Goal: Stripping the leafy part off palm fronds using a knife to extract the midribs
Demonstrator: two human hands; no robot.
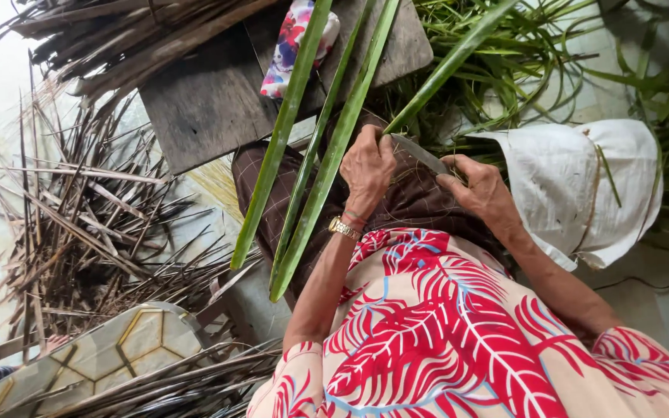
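Green, long and blade-shaped, a fresh palm leaf [458, 58] runs from the upper right down to the left hand [368, 166], whose fingers are closed around its base. The right hand [483, 188] grips a small grey metal knife [420, 152], the blade touching the leaf just beside the left hand. Three more long green leaf strips [303, 155] lie across the brown checked lap [272, 193] and the weathered grey wooden board [203, 101]. A white cloth sack [582, 186] sits by the right forearm.
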